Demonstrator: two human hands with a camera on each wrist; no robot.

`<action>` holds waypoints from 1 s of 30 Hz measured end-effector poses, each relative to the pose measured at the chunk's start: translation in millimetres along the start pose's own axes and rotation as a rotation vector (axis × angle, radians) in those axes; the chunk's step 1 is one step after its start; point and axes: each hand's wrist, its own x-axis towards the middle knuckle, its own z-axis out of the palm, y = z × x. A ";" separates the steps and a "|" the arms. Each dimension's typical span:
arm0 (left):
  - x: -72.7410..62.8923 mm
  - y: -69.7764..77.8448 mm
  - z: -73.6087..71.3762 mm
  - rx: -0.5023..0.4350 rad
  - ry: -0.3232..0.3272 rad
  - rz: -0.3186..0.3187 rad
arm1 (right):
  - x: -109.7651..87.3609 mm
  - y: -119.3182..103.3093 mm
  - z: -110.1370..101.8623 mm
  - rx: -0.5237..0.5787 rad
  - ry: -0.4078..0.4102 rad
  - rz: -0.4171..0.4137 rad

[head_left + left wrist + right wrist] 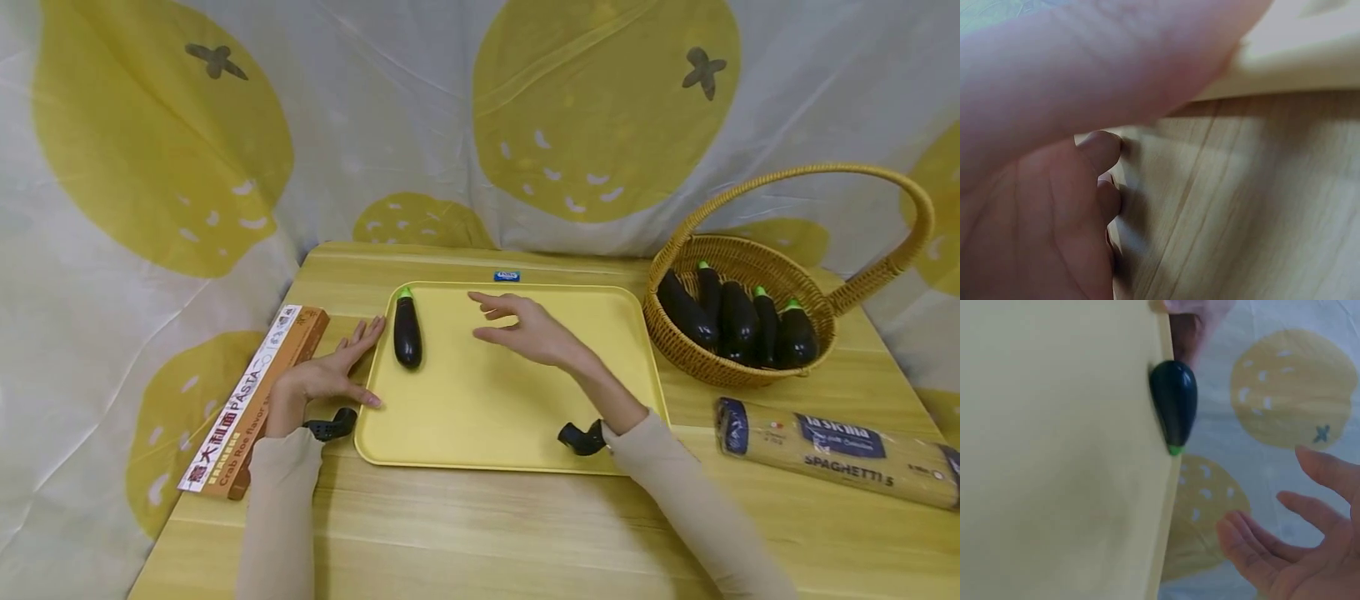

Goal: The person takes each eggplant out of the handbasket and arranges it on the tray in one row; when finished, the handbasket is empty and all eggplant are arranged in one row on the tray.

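Note:
A yellow tray (pixel 472 417) lies on the table in the head view, with one dark eggplant (pixel 407 335) near its left edge, green tip pointing away. My left hand (pixel 326 377) rests at the tray's left side, its fingers spread and the thumb on the rim. In the left wrist view the thumb (pixel 1104 69) crosses the top, and the other fingertips reach toward the wooden surface. Above the tray's middle hovers my right hand (pixel 528 330), fingers loosely extended and holding nothing. The right wrist view shows that hand (pixel 1297 550) apart from the eggplant (pixel 1174 400).
A wicker basket (pixel 686 357) with a tall handle stands at the back right, with several eggplants (pixel 738 321) inside. In front of it lies a spaghetti pack (pixel 832 450). A long pasta box (pixel 255 404) sits at the left. Behind the tray is a small blue packet (pixel 507 276).

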 end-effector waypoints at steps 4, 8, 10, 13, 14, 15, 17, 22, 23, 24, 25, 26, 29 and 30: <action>-0.5 0.0 -0.5 0.004 -0.002 0.006 | -38.2 3.0 -43.5 -0.022 0.033 0.009; -0.3 -0.1 -0.1 0.007 0.000 0.011 | -74.6 8.8 -80.1 -0.089 0.076 0.036; 0.0 -0.1 0.3 0.005 0.002 0.014 | -91.0 12.6 -94.5 -0.114 0.101 0.058; 0.2 -0.1 0.4 -0.007 0.003 0.010 | -112.3 17.7 -111.0 -0.140 0.134 0.100; 0.2 0.0 0.3 -0.009 0.003 0.008 | -118.6 19.3 -115.4 -0.137 0.144 0.116; 0.3 0.1 0.2 -0.009 0.003 0.008 | -124.3 20.8 -119.6 -0.137 0.158 0.132; -0.1 -0.2 -0.1 -0.011 0.004 0.011 | -133.9 24.0 -126.4 -0.139 0.181 0.161; -0.2 -0.7 -0.8 -0.006 0.007 0.025 | -151.4 31.9 -141.5 -0.189 0.226 0.211; -0.3 -0.9 -0.7 -0.003 0.008 0.026 | -153.9 33.2 -144.2 -0.201 0.231 0.219; -0.6 -1.1 -0.6 0.000 0.008 0.025 | -156.3 34.5 -146.7 -0.211 0.236 0.229; -0.8 -1.2 -0.4 0.003 0.008 0.023 | -158.5 35.7 -149.2 -0.221 0.242 0.239; -1.0 -1.3 -0.1 0.008 0.007 0.023 | -160.4 37.0 -151.6 -0.228 0.245 0.247; -1.5 -0.9 0.5 0.018 0.007 0.019 | -165.7 42.4 -158.7 -0.231 0.255 0.283; -1.6 -0.7 0.6 0.017 0.007 0.017 | -167.0 44.7 -160.8 -0.234 0.258 0.299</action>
